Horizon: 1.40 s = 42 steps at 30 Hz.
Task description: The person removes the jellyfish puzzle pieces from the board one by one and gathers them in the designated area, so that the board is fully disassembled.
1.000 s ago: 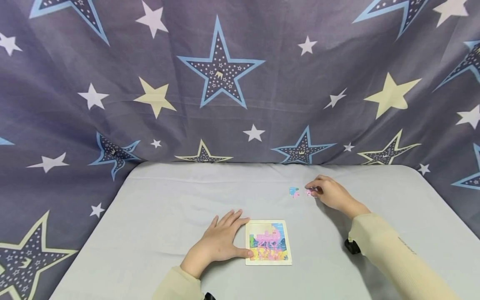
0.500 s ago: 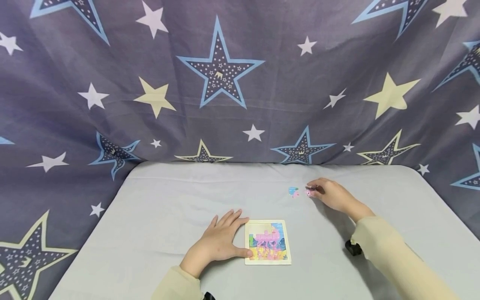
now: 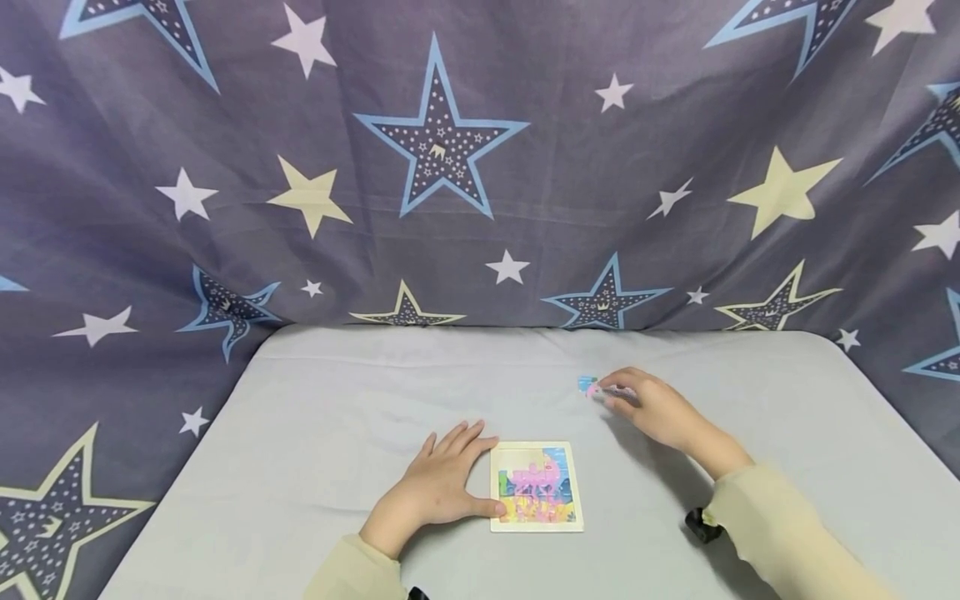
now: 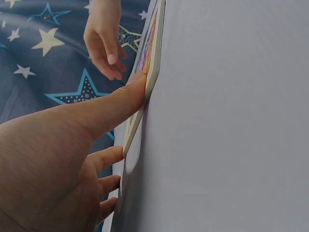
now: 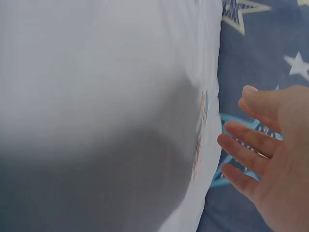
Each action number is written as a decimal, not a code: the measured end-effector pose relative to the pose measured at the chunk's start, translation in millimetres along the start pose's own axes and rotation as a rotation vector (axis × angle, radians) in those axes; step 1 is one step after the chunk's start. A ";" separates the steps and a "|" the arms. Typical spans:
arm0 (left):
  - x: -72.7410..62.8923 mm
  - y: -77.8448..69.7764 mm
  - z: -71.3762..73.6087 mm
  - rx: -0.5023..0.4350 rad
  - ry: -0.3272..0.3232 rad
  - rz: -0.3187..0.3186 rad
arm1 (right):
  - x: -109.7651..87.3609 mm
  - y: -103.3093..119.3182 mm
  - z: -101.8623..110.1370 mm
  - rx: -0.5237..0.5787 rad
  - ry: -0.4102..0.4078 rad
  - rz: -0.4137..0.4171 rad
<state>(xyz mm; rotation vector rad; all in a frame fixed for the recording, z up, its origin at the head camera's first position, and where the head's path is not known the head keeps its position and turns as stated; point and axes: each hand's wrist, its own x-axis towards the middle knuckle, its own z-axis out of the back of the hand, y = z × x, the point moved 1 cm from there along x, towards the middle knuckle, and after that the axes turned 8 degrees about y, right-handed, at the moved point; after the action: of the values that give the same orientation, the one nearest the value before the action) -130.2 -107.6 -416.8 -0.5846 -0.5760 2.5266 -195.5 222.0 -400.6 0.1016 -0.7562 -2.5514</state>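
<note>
My left hand (image 3: 438,483) rests beside a small square jigsaw puzzle board with a pale frame (image 3: 537,527). Its thumb (image 4: 123,99) presses the frame's near-left corner, and the index finger touches the far-left one; the fingers are spread. Pink, blue and yellow pieces fill much of the board, while its upper left shows bare. Farther back, my right hand (image 3: 660,412) hovers with thumb and fingers apart, holding nothing visible. A blue-and-pink puzzle piece (image 3: 587,385) lies by its fingertips. Another piece (image 5: 197,154) shows edge-on in the right wrist view; the hand mostly covers it in the head view.
Pale grey cloth covers the table (image 3: 360,392). Behind it hangs a dark curtain (image 3: 480,167) printed with stars. A black strap piece (image 3: 703,525) sits at the right cuff.
The right hand has shifted left and slightly nearer, from the right-hand piece toward the blue-and-pink one, and its thumb and fingers have parted. Left hand and board stay put.
</note>
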 end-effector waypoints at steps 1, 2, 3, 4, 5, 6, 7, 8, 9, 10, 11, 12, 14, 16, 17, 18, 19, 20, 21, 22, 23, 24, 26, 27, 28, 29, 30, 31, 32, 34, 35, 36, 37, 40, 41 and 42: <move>-0.1 -0.2 0.2 0.001 0.000 0.000 | -1.3 4.1 -2.0 0.005 0.001 0.014; -0.2 -0.3 0.4 0.002 0.000 0.000 | -2.5 8.0 -4.2 0.007 0.005 0.029; -0.4 -0.4 0.5 0.003 0.000 0.000 | -3.7 11.7 -6.6 0.008 0.008 0.045; -0.4 -0.5 0.6 0.003 0.000 -0.001 | -5.0 15.5 -8.9 0.012 0.014 0.056; -0.5 -0.6 0.6 0.002 0.000 -0.001 | -6.3 18.9 -11.4 0.014 0.022 0.064; -0.5 -0.5 0.6 0.003 0.000 -0.001 | -7.7 22.5 -13.8 0.016 0.029 0.074; -0.6 -0.6 0.6 0.002 0.000 -0.002 | -9.1 25.6 -16.4 0.019 0.038 0.081; -0.4 -0.5 0.5 0.002 0.001 -0.001 | -10.2 28.8 -19.1 0.022 0.048 0.084; -0.4 -0.6 0.5 0.002 0.000 -0.001 | -11.2 32.0 -21.8 0.022 0.056 0.092; -0.4 -0.7 0.4 0.001 0.000 -0.001 | -12.1 35.2 -24.4 0.023 0.065 0.092; -0.4 -0.9 0.5 0.001 0.000 -0.001 | -12.8 38.1 -27.2 0.017 0.075 0.096; -0.4 -1.1 0.5 0.000 0.000 -0.001 | -13.1 40.9 -29.9 0.015 0.084 0.101; -0.3 -1.3 0.5 -0.001 0.000 0.000 | -13.2 46.0 -34.9 0.013 0.108 0.103; -0.5 -1.6 0.6 -0.003 0.000 0.000 | -13.1 50.6 -39.1 0.014 0.134 0.110; -0.6 -1.7 0.5 -0.002 0.000 0.000 | -12.8 52.5 -41.0 0.017 0.148 0.115; -0.7 -1.9 0.6 -0.002 0.000 0.000 | -12.6 54.3 -42.6 0.019 0.161 0.122; -0.9 -2.0 0.7 -0.002 -0.002 -0.003 | -12.5 56.0 -43.8 0.020 0.173 0.128; -1.2 -2.3 0.8 -0.001 -0.002 -0.003 | -12.4 57.4 -45.0 0.021 0.185 0.137; -1.5 -2.4 0.9 0.000 -0.004 -0.006 | -12.2 58.7 -46.0 0.020 0.195 0.147; -1.7 -2.5 1.0 0.002 -0.004 -0.007 | -12.0 59.7 -46.7 0.018 0.203 0.158; -1.8 -2.5 1.0 0.004 -0.006 -0.009 | -11.9 60.6 -47.4 0.015 0.210 0.170; -1.8 -2.5 1.0 0.005 -0.007 -0.009 | -11.8 61.5 -48.0 0.009 0.215 0.181; -1.4 -2.2 0.7 0.006 -0.006 -0.006 | -11.6 63.1 -48.9 -0.004 0.221 0.204; -1.1 -1.9 0.5 0.006 -0.007 -0.006 | -11.5 63.7 -49.4 -0.013 0.221 0.215; -0.6 -1.7 0.4 0.006 -0.006 -0.003 | -11.3 64.2 -49.7 -0.021 0.221 0.224; -0.3 -1.5 0.2 0.005 -0.006 -0.003 | -11.3 64.7 -49.9 -0.029 0.220 0.231; 0.1 -1.4 0.1 0.005 -0.005 -0.001 | -11.2 65.0 -50.3 -0.035 0.219 0.235; 0.3 -1.2 -0.1 0.005 -0.005 -0.001 | -11.0 65.2 -50.8 -0.038 0.218 0.238; 0.4 -1.2 -0.1 0.005 -0.004 0.000 | -10.7 65.3 -51.2 -0.041 0.215 0.243; 0.5 -0.9 -0.3 0.003 -0.004 0.000 | -10.0 65.8 -51.7 -0.039 0.209 0.242; 0.4 -0.9 -0.3 0.002 -0.003 0.000 | -9.5 66.1 -51.8 -0.036 0.206 0.242; 0.4 -0.8 -0.2 0.001 -0.003 0.000 | -8.9 66.1 -52.0 -0.033 0.204 0.242; 0.3 -0.8 -0.1 0.000 -0.003 0.000 | -8.2 66.2 -52.1 -0.031 0.202 0.242; 0.1 -0.7 0.1 0.000 -0.002 -0.002 | -6.1 66.8 -51.7 -0.029 0.207 0.236; -0.3 -0.9 0.3 0.000 -0.001 -0.003 | -5.4 66.9 -51.6 -0.028 0.211 0.233; -0.3 -1.0 0.4 0.000 -0.001 -0.002 | -4.6 67.0 -51.6 -0.027 0.216 0.230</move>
<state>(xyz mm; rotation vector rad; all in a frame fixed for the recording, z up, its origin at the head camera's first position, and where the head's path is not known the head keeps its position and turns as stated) -129.8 -107.0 -415.9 -0.5828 -0.5761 2.5246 -153.0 149.3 -408.9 0.2612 -0.6120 -2.2871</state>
